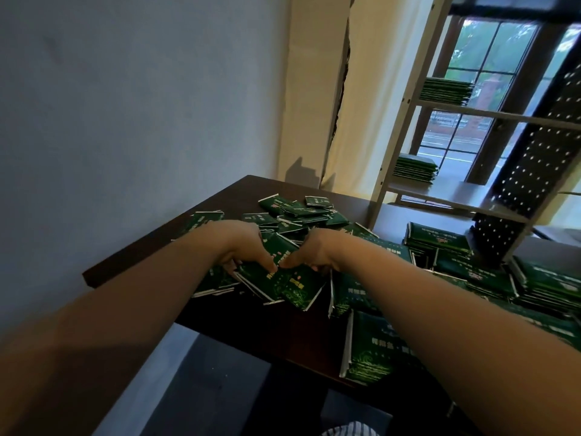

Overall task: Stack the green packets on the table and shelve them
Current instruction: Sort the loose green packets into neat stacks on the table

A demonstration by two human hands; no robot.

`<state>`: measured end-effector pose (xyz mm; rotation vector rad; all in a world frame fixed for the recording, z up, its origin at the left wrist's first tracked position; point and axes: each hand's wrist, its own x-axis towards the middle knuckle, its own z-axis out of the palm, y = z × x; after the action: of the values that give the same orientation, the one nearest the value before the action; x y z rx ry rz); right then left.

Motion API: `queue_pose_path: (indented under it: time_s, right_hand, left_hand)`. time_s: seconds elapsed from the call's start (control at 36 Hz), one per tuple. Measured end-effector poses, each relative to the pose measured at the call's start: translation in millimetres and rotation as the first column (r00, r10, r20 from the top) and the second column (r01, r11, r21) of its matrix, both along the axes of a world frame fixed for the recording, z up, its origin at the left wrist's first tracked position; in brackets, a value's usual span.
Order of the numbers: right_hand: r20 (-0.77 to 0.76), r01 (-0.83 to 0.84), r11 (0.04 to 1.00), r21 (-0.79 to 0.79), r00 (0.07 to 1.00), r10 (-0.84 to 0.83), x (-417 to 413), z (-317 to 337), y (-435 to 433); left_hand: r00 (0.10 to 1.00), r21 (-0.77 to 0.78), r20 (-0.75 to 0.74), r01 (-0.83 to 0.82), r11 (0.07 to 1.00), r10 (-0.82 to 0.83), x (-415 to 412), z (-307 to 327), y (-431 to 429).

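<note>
Two hands are clamping one bundle of green packets (pixel 284 280) between them, over the left part of the dark table (pixel 229 196). The left hand (pixel 243 247) is curling round the bundle's left side and the right hand (pixel 314 251) round its right side, with thumbs pressing on the top packet, tips almost meeting. Loose packets (pixel 301 212) are lying scattered just behind the hands (overlapping, no order). Squared stacks (pixel 437 239) are sitting further right on the table. Beyond the table a pale shelf unit (pixel 471 112) is standing before a window (pixel 490 58), carrying an upper stack (pixel 446 89) and a lower stack (pixel 415 166) of packets. A black perforated panel (pixel 540 158) is showing at its right.
</note>
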<state>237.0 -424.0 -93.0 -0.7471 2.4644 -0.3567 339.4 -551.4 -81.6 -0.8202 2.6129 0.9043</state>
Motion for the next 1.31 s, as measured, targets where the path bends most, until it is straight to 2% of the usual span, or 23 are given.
queue_pose_path:
  time_s: [0.08,0.22,0.39,0.56,0.75,0.86,1.0,1.25,1.31]
  right_hand:
    - [0.076,0.057,0.997,-0.051,0.996,-0.053,-3,-6,-3]
    - [0.257,0.205,0.965,-0.165,0.953,-0.159,-5,-7,-5]
    - [0.326,0.275,0.916,-0.291,0.929,-0.175,-8,-7,-9]
    - [0.398,0.318,0.833,-0.453,0.908,-0.13,-7,-6,-10]
    - [0.416,0.413,0.768,-0.49,0.885,-0.21,-7,-3,-13]
    - [0.422,0.417,0.798,-0.436,0.878,-0.227,-5,-3,-14]
    - [0.409,0.416,0.783,-0.462,0.884,-0.228,-6,-6,-11]
    - [0.397,0.416,0.683,-0.601,0.896,-0.197,-10,-2,-3]
    - [0.368,0.395,0.706,-0.588,0.908,-0.201,-9,-2,-3]
  left_hand:
    - [1.0,-0.023,-0.02,-0.015,1.0,0.015,-3,0,4]
    - [0.991,0.078,-0.093,-0.084,0.993,0.091,-4,5,5]
    - [0.973,0.108,-0.174,-0.132,0.985,0.15,-5,12,-4]
    - [0.929,0.233,-0.261,-0.203,0.951,0.262,-5,13,-12]
    - [0.861,0.434,-0.295,-0.264,0.861,0.413,-12,7,-8]
    - [0.868,0.432,-0.269,-0.277,0.858,0.416,-16,2,-4]
    - [0.877,0.442,-0.251,-0.273,0.854,0.41,-21,2,-2]
    - [0.882,0.587,-0.173,-0.265,0.765,0.438,-21,1,1]
    - [0.877,0.629,-0.177,-0.248,0.736,0.447,-20,1,5]
